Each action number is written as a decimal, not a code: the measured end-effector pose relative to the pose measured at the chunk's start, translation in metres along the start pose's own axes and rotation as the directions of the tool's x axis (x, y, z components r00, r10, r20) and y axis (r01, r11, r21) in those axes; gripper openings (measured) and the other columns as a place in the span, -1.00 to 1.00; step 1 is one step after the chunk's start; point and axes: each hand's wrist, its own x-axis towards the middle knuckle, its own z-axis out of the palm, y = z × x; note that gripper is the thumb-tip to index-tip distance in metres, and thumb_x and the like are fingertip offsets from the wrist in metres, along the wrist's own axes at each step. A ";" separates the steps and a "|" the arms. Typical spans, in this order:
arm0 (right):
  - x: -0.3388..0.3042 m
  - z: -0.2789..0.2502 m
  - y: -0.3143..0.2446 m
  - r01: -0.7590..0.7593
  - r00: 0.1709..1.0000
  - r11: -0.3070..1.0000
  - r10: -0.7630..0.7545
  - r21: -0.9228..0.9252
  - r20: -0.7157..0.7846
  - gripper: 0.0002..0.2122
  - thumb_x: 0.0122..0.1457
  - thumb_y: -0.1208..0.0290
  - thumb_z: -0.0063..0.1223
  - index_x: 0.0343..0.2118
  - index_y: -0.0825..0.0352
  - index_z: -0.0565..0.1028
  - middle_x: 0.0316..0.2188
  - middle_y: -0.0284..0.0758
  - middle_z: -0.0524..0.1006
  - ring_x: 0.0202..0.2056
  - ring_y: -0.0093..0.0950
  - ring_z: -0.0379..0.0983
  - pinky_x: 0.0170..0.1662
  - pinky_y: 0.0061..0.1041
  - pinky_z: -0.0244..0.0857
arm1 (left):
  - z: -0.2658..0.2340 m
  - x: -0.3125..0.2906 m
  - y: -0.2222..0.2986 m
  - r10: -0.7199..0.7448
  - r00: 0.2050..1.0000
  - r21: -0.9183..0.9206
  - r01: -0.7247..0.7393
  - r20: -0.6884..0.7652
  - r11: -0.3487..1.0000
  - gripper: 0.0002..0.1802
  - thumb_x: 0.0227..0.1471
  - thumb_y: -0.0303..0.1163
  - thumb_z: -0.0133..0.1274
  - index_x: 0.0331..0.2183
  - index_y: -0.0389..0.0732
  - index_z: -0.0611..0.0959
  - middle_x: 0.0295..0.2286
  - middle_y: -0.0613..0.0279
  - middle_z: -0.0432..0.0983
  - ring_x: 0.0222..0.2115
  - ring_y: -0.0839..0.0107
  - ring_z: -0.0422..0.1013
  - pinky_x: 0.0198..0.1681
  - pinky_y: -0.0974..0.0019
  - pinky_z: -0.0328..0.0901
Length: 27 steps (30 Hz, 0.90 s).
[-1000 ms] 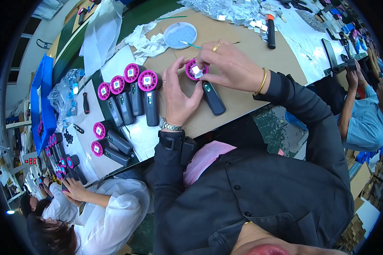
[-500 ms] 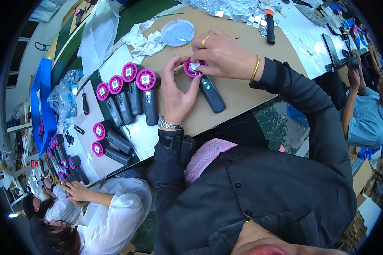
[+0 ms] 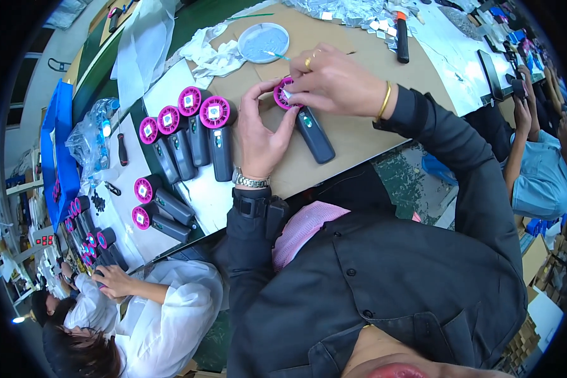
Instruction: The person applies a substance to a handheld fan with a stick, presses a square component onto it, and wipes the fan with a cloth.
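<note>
Indoors, pink-headed device over brown cardboard, worn green floor

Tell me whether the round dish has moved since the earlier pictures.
No; the round dish stays at the white cloth's right edge.

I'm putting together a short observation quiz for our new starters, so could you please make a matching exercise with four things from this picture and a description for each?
Things:
1. left hand
2. right hand
3. dish
4. long tool

Descriptions:
A. black, with an orange end
B. touching the white piece at the pink-headed device; gold bangle at its wrist
C. linked metal band at its wrist
D. round, with a pale bluish inside

Pairs: 1-C, 2-B, 3-D, 4-A
</note>
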 end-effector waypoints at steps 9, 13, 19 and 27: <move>-0.008 0.004 -0.006 0.127 0.991 0.961 -0.114 -0.246 0.069 -0.70 0.31 0.17 0.14 -0.06 0.26 0.66 -0.15 -0.30 0.53 -0.07 -0.36 0.44 0.10 -0.25 0.22 | 0.001 0.001 -0.001 0.041 0.999 0.031 -0.041 -0.004 0.999 -0.38 0.00 -0.43 0.36 0.08 -0.27 0.50 0.01 0.08 0.56 -0.01 0.16 0.51 0.05 0.16 0.38; -0.012 0.001 -0.005 0.015 0.999 0.991 -0.010 -0.136 0.037 -0.75 0.31 0.25 0.16 -0.08 0.28 0.66 -0.19 -0.29 0.55 -0.11 -0.32 0.48 0.04 -0.30 0.29 | 0.000 -0.001 -0.001 0.005 1.000 0.006 -0.005 -0.004 1.000 -0.37 0.00 -0.43 0.36 0.09 -0.26 0.50 0.01 0.08 0.56 0.00 0.16 0.50 0.06 0.16 0.37; -0.013 0.007 0.039 -0.400 0.892 0.898 0.428 0.182 -0.148 -0.80 0.21 0.33 0.29 -0.21 0.33 0.67 -0.31 -0.23 0.58 -0.28 -0.26 0.53 -0.18 -0.33 0.42 | 0.001 0.001 0.001 0.043 0.999 0.066 -0.043 0.000 0.997 -0.35 -0.03 -0.40 0.40 0.08 -0.26 0.52 0.02 0.07 0.55 0.02 0.13 0.48 0.07 0.14 0.36; -0.005 0.035 0.063 -0.480 0.871 0.877 0.478 0.007 -0.113 -0.80 0.10 0.34 0.38 -0.33 0.38 0.66 -0.30 -0.17 0.62 -0.31 -0.23 0.60 -0.21 -0.28 0.48 | 0.002 0.002 0.003 0.030 1.000 0.071 -0.030 0.004 0.997 -0.32 -0.06 -0.39 0.43 0.08 -0.26 0.52 0.01 0.05 0.55 0.01 0.11 0.48 0.07 0.12 0.37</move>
